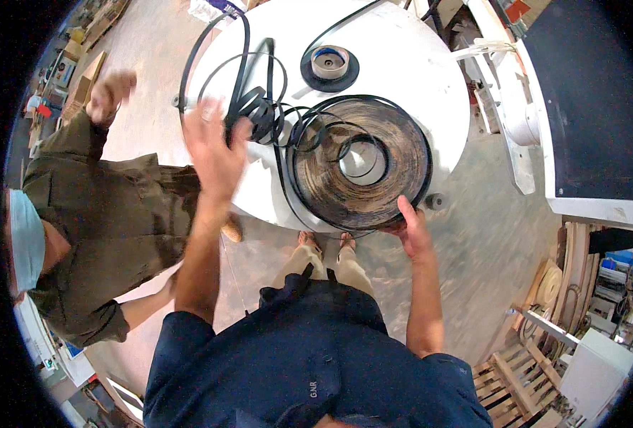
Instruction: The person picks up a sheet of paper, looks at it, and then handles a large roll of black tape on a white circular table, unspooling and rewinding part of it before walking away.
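Note:
A large flat coil of dark edge-banding strip (316, 187), its wound face streaked brown, lies on a round white table (447, 107). My right hand (414, 234) grips the coil's near right rim, thumb on top and fingers hidden beneath. Loose loops of black strip (258, 118) are tangled beside the coil and curl over its left part. My left hand (217, 146), slightly blurred, is held over the table's left side against these loops, fingers spread. Whether it touches them I cannot tell. Behind the coil stands a small round hub (328, 64) on a black disc.
At my left stands a co-worker in a brown garment (117, 221), one blurred hand (110, 96) raised near the table. A machine with a dark panel (594, 107) borders the table's right. Wooden pallets (520, 378) lie at the lower right.

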Action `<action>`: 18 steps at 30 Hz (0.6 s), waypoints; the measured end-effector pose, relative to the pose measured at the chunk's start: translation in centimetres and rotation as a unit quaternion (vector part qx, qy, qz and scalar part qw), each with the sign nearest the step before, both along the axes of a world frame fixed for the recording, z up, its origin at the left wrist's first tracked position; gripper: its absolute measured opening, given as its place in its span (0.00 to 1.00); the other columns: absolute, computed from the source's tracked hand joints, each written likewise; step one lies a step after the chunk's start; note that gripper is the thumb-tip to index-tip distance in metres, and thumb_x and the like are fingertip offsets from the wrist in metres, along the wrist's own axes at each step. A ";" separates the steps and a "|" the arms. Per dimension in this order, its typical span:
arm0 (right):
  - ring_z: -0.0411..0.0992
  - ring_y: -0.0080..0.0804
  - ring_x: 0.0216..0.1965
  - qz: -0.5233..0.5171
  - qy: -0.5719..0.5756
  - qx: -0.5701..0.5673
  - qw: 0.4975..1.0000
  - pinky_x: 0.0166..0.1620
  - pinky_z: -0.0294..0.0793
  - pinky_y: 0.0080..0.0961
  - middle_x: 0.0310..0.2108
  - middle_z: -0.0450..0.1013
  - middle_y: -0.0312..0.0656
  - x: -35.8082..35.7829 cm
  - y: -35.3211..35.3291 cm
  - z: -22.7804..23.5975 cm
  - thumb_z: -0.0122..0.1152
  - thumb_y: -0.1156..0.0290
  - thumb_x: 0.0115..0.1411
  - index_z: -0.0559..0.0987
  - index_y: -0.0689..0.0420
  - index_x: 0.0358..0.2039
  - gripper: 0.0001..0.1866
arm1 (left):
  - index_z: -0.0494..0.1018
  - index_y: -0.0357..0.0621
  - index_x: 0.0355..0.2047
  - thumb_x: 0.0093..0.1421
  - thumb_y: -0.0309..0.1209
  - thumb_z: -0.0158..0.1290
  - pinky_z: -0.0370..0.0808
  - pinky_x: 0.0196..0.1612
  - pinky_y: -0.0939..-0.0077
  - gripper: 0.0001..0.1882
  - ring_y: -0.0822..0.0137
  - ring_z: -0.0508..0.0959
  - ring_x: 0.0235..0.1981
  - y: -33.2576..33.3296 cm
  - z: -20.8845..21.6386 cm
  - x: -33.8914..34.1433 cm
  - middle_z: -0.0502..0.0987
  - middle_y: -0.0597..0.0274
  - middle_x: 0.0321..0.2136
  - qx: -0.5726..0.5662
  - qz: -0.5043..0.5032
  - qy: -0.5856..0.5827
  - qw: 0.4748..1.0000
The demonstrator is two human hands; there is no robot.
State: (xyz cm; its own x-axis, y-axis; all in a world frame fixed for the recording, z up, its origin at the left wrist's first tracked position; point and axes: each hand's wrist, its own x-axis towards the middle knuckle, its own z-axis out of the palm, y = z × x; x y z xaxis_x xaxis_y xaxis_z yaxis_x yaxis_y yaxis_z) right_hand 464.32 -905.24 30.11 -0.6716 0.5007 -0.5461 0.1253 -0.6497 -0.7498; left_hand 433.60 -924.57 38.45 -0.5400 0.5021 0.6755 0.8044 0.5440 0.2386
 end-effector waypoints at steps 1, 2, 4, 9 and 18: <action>0.76 0.34 0.39 0.008 -0.022 0.024 0.999 0.36 0.80 0.35 0.43 0.75 0.44 0.1 0.0 0.1 0.54 0.52 0.61 0.70 0.61 0.50 0.26 | 0.67 0.39 0.54 0.51 0.33 0.61 0.58 0.60 0.54 0.30 0.50 0.65 0.55 -0.4 -0.7 2.4 0.68 0.47 0.52 -0.005 -0.021 0.008 1.000; 0.77 0.34 0.38 0.011 -0.044 0.049 0.998 0.35 0.81 0.34 0.42 0.75 0.45 0.2 0.1 0.2 0.55 0.52 0.61 0.71 0.62 0.49 0.26 | 0.68 0.40 0.52 0.50 0.32 0.61 0.59 0.58 0.54 0.29 0.51 0.66 0.54 -0.5 -1.3 3.8 0.69 0.50 0.50 -0.009 -0.048 0.015 0.999; 0.77 0.33 0.34 0.026 -0.090 0.041 0.995 0.34 0.80 0.33 0.38 0.76 0.44 0.4 0.1 0.2 0.57 0.51 0.60 0.71 0.63 0.48 0.27 | 0.69 0.39 0.50 0.51 0.29 0.60 0.63 0.54 0.57 0.25 0.51 0.68 0.51 -1.5 -2.1 3.2 0.71 0.51 0.48 -0.069 -0.024 -0.043 0.996; 0.75 0.38 0.40 0.029 -0.074 -0.011 0.997 0.40 0.78 0.39 0.44 0.73 0.46 1.1 0.4 -0.5 0.56 0.44 0.58 0.68 0.62 0.52 0.34 | 0.75 0.41 0.42 0.51 0.31 0.60 0.72 0.43 0.61 0.18 0.49 0.76 0.38 -1.5 -2.6 -1.4 0.77 0.47 0.37 -0.171 -0.032 -0.261 0.949; 0.72 0.41 0.46 -0.143 0.021 -0.108 0.984 0.46 0.75 0.42 0.45 0.72 0.48 3.1 -1.8 -3.0 0.52 0.53 0.63 0.67 0.64 0.51 0.27 | 0.77 0.42 0.43 0.50 0.36 0.60 0.73 0.42 0.65 0.20 0.53 0.78 0.37 -3.0 -2.4 -1.4 0.79 0.50 0.36 -0.181 -0.048 -0.331 0.925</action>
State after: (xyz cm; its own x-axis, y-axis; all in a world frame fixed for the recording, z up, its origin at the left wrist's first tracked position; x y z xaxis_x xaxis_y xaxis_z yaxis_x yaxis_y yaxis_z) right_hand 467.41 -907.00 27.07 -0.5444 0.5483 -0.6348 -0.1142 -0.7982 -0.5915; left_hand 432.25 -927.53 36.02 -0.7164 0.6977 -0.0104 0.5954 0.6190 0.5122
